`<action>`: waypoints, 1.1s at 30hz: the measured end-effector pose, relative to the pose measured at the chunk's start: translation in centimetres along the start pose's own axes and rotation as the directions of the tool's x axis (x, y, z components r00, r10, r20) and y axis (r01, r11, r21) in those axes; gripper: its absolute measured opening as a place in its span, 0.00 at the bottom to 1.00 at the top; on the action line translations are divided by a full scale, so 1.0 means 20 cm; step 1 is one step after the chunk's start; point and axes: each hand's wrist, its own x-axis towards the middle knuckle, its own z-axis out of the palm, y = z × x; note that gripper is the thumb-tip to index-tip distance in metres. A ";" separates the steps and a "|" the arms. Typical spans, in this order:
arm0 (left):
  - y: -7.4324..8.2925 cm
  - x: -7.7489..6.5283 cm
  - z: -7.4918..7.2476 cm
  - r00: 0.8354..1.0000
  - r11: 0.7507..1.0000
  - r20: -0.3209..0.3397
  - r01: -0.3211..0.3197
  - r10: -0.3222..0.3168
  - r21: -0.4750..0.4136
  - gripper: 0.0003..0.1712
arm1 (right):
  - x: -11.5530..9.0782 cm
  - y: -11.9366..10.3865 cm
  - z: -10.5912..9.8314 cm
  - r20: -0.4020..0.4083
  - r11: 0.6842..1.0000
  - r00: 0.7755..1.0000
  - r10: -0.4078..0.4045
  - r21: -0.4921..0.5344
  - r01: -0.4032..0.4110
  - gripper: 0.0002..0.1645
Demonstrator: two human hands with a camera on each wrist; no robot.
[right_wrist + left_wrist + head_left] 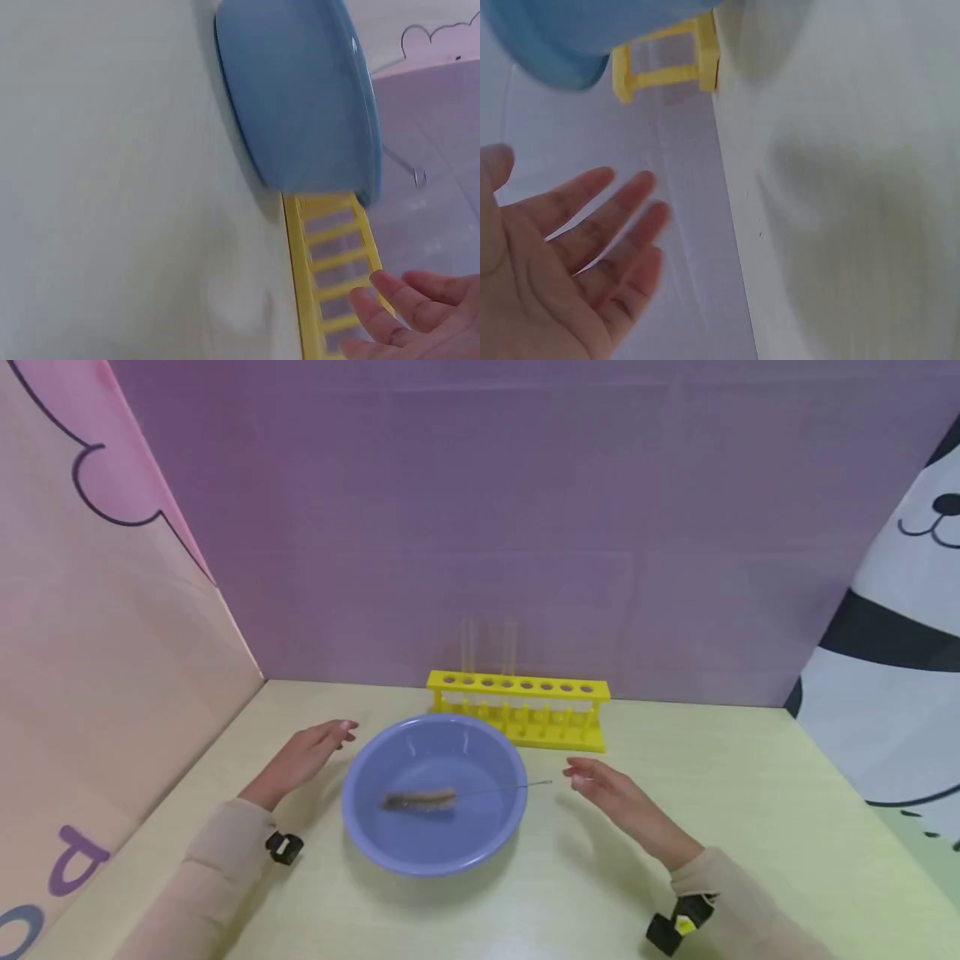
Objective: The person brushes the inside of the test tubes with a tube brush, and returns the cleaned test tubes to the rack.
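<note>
A blue basin (435,860) stands on the table between both hands. Inside it lies a test tube brush (420,800), its thin wire handle crossing the right rim and ending in a small loop. Left of the basin, the left hand (303,760) hovers with fingers extended, holding nothing; the left wrist view shows its spread fingers (634,232). To the basin's right the right hand (611,793) is held above the table near the wire loop, not touching it. Behind the basin is a yellow test tube rack (562,743) with two clear test tubes (510,647) upright in it.
The pale table (465,927) ends at a purple backdrop (525,527) just behind the rack. Printed side panels border it, the right one showing a panda (892,710). The basin hides the rack's lower left part.
</note>
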 end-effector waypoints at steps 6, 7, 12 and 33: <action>0.05 0.00 0.02 1.000 0.998 0.014 -0.007 0.008 -0.069 0.28 | 0.01 -0.03 0.09 0.031 0.978 0.999 -0.044 0.205 0.037 0.31; 0.06 0.00 0.03 1.000 0.996 0.025 -0.016 0.018 -0.089 0.26 | 0.02 -0.04 0.10 0.032 0.973 0.999 -0.035 0.229 0.027 0.31; 0.08 0.00 0.03 0.995 0.980 0.078 -0.042 0.058 -0.192 0.19 | 0.05 -0.06 0.15 0.082 0.927 0.996 0.025 0.370 -0.054 0.37; 0.10 -0.05 0.06 0.988 0.902 0.148 0.106 -0.048 -0.419 0.22 | 0.05 -0.11 0.26 0.124 0.748 0.990 0.071 0.650 -0.135 0.31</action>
